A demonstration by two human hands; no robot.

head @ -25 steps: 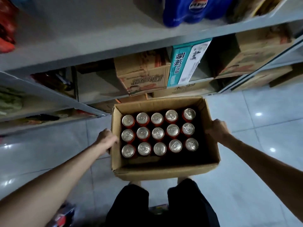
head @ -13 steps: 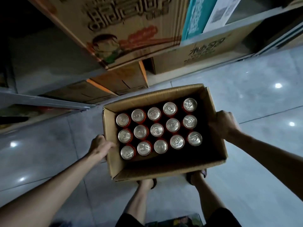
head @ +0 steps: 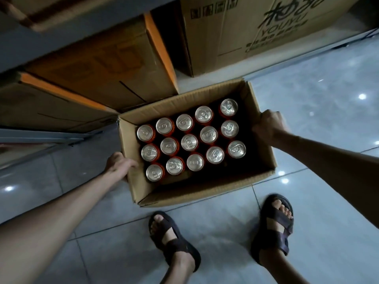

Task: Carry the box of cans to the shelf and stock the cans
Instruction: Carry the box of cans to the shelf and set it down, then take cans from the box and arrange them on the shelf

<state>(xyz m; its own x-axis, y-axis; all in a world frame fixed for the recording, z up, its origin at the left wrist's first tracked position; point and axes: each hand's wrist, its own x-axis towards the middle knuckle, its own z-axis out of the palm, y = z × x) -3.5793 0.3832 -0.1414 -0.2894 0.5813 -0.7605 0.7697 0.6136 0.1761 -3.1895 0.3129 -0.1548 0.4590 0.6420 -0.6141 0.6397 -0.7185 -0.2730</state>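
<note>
- Fingers (head: 268,116) of right hand (head: 268,128): curled over the box (head: 194,193) rim; left hand (head: 118,166) grips the opposite wall.
- Box: lowered from waist height a second ago to the tiled floor (head: 317,201) (or just above it), before the bottom-shelf cartons (head: 114,64).
- Cans (head: 189,142): fifteen, upright, none removed; carrying looks finished, stocking comes next.
</note>
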